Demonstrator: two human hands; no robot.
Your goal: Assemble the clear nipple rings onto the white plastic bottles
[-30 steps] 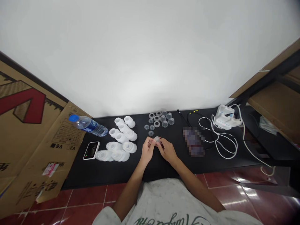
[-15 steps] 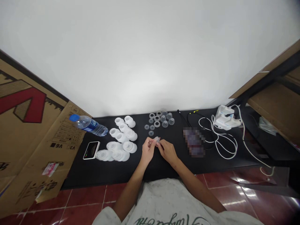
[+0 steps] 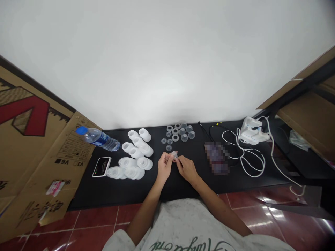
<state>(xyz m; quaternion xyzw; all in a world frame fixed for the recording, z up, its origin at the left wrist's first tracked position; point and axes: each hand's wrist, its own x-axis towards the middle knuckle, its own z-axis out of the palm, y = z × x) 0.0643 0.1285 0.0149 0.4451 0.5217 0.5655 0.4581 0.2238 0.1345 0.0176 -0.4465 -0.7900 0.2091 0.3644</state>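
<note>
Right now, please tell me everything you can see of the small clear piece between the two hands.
The small clear piece looks like see-through plastic, roughly cup-shaped; its parts are too small to tell. The left hand and the right hand pinch it at the fingertips over the black table, near similar loose cups.

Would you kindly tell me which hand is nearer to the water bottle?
Left. The left hand is right of the water bottle, past the white parts; the right hand is farther right, both pinching a small clear part.
</note>
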